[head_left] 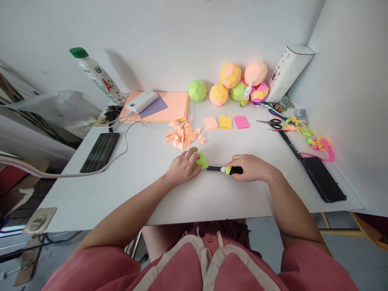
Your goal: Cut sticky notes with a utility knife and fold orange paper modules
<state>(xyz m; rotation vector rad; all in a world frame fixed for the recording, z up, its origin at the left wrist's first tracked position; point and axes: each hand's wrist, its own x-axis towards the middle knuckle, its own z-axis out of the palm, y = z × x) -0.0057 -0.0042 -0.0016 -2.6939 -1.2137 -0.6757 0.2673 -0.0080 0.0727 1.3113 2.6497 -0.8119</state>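
On the table's near half, my left hand (182, 166) rests with bent fingers on a small square of lime-green paper (203, 161), pinning it down and hiding its left part. In my right hand (253, 167) is a utility knife (229, 170) with a yellow-green and black handle. Its long dark blade points left, and the tip touches or nearly touches the paper's lower right corner. Just beyond my left hand lies a pile of folded peach paper pieces (182, 134). Small stacks of peach (211, 123), yellow (225, 122) and pink paper (241, 122) sit behind.
Several faceted paper balls (218, 95) and a glue bottle (246, 95) stand along the back wall. Scissors (274, 123), paper scraps and a black case (323, 178) lie right. At left are a phone (100, 152), a cabled power bank (142, 102) and a spray can (100, 76).
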